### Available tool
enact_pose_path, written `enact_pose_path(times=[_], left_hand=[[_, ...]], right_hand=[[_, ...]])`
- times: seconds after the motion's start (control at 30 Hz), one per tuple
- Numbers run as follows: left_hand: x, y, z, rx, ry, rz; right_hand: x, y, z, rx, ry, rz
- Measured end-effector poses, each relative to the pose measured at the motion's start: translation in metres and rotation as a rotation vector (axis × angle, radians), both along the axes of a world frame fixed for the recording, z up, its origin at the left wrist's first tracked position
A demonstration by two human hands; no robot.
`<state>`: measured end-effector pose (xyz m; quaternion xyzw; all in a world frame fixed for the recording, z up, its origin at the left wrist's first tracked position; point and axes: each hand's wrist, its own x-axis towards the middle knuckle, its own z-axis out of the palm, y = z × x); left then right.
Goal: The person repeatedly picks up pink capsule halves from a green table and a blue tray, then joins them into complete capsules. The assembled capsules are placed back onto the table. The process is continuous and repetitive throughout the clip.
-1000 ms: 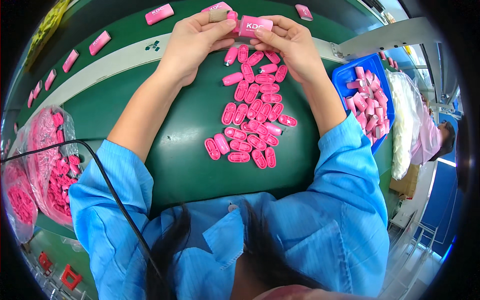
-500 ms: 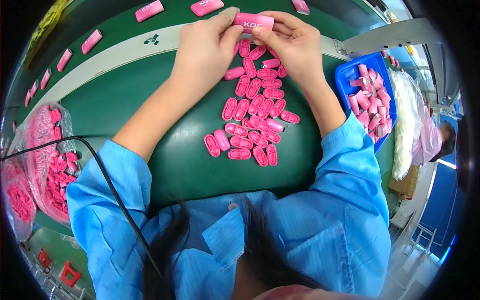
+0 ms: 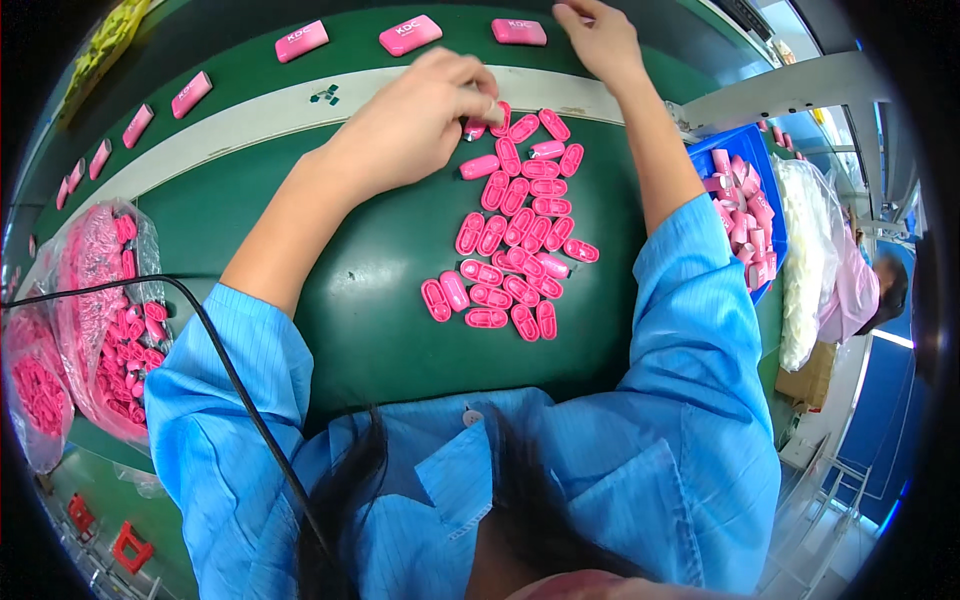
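Observation:
My left hand is curled over the far end of a loose group of pink oval caps. Its fingertips, one with a beige cover, close on a pink oval cap, partly hidden by them. My right hand is beyond the pale rail, fingers apart and holding nothing. Just left of its fingertips lies a glossy pink case on the green belt. More caps lie on the table between my forearms, mostly hollow side up. A pink body with a metal end lies among them.
Several pink cases lie spaced along the belt beyond the rail. At right stands a blue tray of pink sleeves. Clear bags of pink parts sit at left, with a black cable in front. Another person is at far right.
The pink case both hands held now lies on the belt. My left hand has come back toward the caps; my right has moved farther out and right, letting go.

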<state>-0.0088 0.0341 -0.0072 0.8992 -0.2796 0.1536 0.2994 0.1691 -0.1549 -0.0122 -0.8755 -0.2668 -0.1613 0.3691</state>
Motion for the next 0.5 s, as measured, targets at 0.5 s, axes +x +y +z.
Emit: enact_pose_path(times=[0.5], left_hand=[[0.003,-0.012,0.001,-0.705,0.395,0.207]], right_hand=[[-0.081,-0.021,0.026,0.583,0.810,0.410]])
